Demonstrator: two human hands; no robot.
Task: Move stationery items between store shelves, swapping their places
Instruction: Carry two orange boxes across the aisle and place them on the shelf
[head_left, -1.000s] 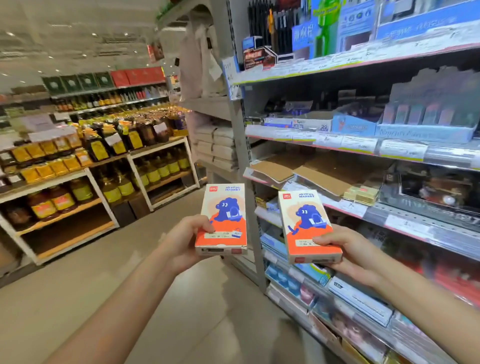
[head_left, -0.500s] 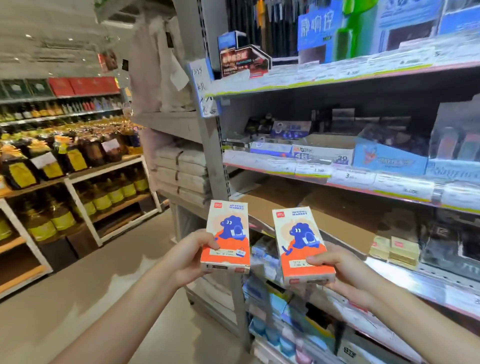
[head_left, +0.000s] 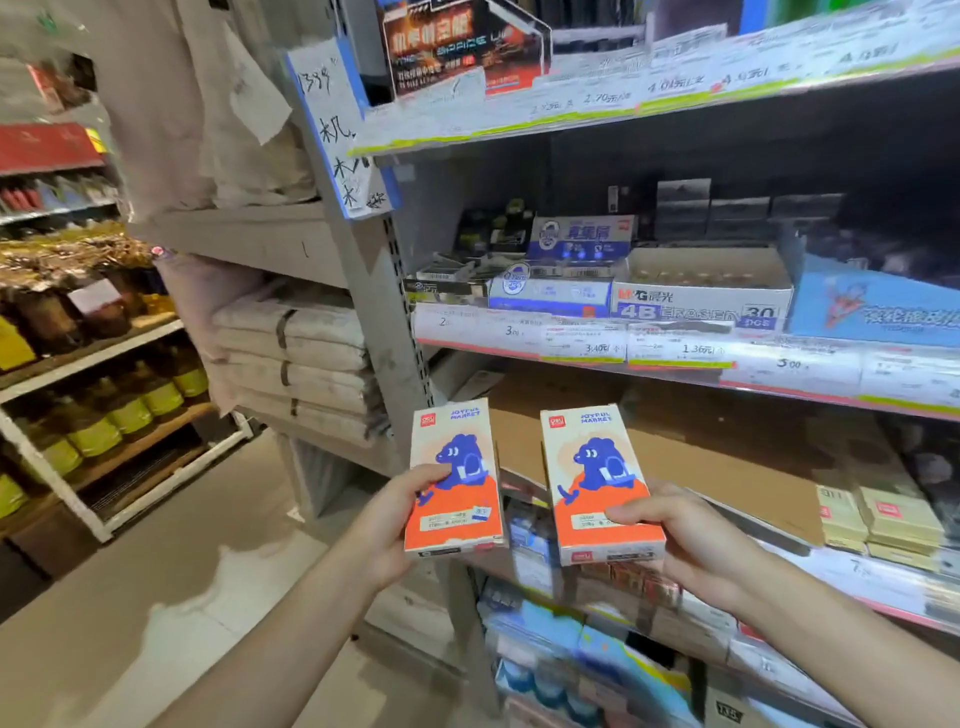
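**A:** You stand in a shop aisle, facing a grey metal shelving unit stocked with stationery. What is in your hands?

**B:** Your left hand grips one box, thumb across its front and fingers behind it. Your right hand is closed on a second, matching box in the same way, thumb on the lower front. Both boxes are upright, cream at the top and orange below, each showing a blue cartoon creature. They sit side by side with a narrow gap between them.

**A:** Where are they against the shelves?

**B:** You hold them in front of the third shelf down, at its left end. The left box partly overlaps the unit's upright post. Behind them that shelf is lined with bare brown cardboard. Far to the right on it sits a stack of small pale yellow packs.

**A:** What else is around?

**B:** One shelf above, an open white eraser carton marked "4B" stands between blue-and-white boxes on its left and a blue display box on its right. Price tags run along each shelf edge. A handwritten paper sign hangs on the post. Below your hands, blurred blue packages fill the lower shelves. To your left, folded bundles lie stacked on a neighbouring shelf, and beyond them a wooden rack holds bottles with yellow labels.
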